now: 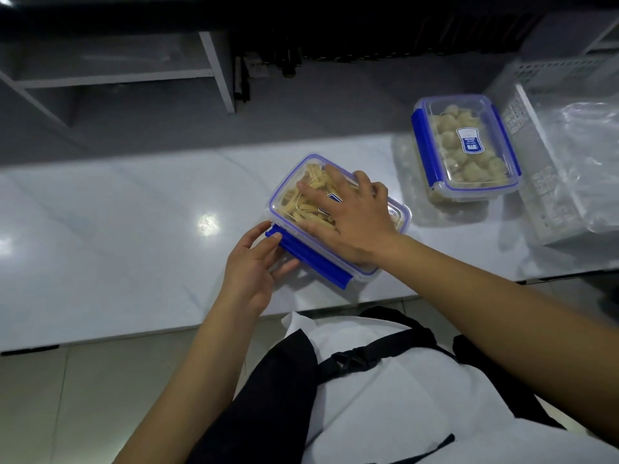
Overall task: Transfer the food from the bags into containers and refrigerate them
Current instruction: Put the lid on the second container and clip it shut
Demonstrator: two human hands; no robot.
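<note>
- A clear rectangular plastic container with a blue-rimmed lid (291,182) sits near the front edge of a glossy white worktop (117,229), filled with pale yellow strips of food (308,199).
- The right hand (348,212) lies flat on the lid, fingers (313,192) straight and spread, pressing down — it hides the lid's blue label and much of the food.
- The left hand (253,266) touches the long blue latch (311,257) on the container's near side, its fingers loosely extended; whether the latch is fully snapped down is hard to tell.
- A second clear container with blue side latches (465,145) stands well apart to the right, lid on, holding pale round pieces (449,142); its label text is too small to read.
- Beside it, a white perforated basket (526,128) holds crumpled clear plastic (582,162), cut off at the right edge.
</note>
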